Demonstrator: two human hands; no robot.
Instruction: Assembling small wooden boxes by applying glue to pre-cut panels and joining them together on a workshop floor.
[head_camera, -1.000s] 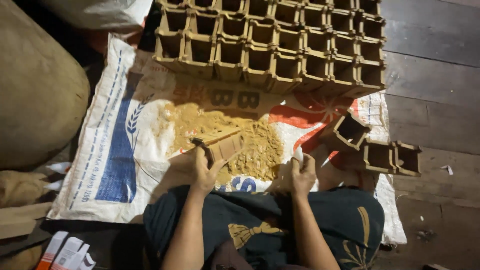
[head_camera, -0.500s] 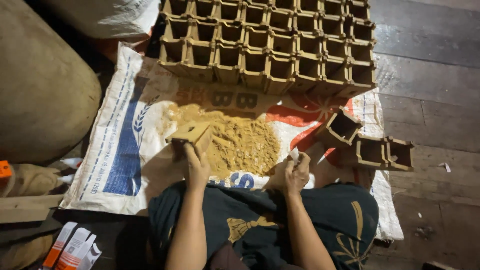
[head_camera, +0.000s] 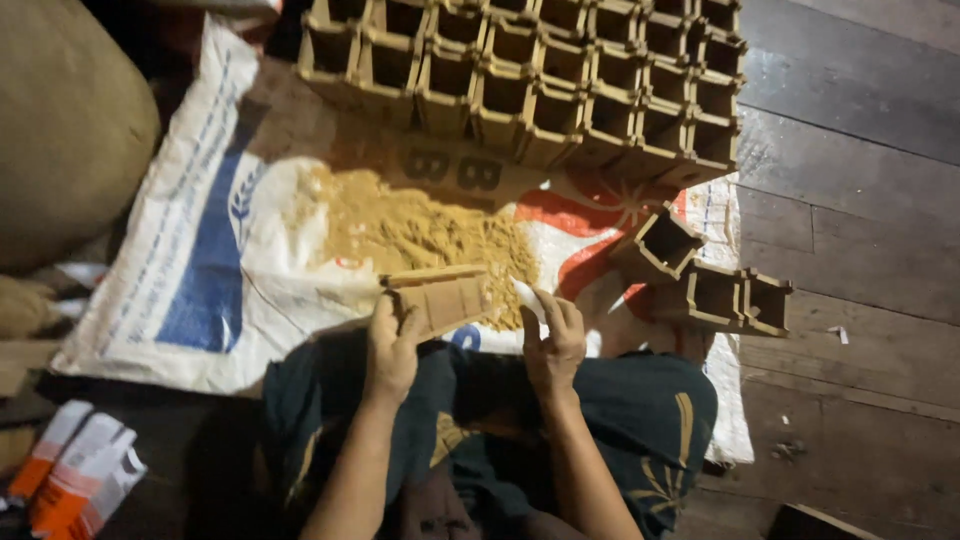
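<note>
My left hand (head_camera: 392, 345) grips a small brown square box (head_camera: 440, 297), tilted on its side just above my lap. My right hand (head_camera: 553, 338) is closed around a small white scoop-like object (head_camera: 527, 297) right beside the box. A pile of yellow-brown powder (head_camera: 410, 230) lies on a white, blue and red woven sack (head_camera: 210, 270) spread on the floor in front of me. Beyond the pile stands a block of several empty brown boxes in rows (head_camera: 540, 80).
Three loose brown boxes (head_camera: 710, 280) lie to the right of the pile. A large tan sack (head_camera: 60, 130) bulges at the left. Orange and white cartons (head_camera: 75, 470) lie at the lower left. Dark wooden floor planks (head_camera: 860, 200) run along the right.
My left hand has drawn the box back from the powder pile toward my lap. My right hand has come in close to the box. The camera has shifted nearer.
</note>
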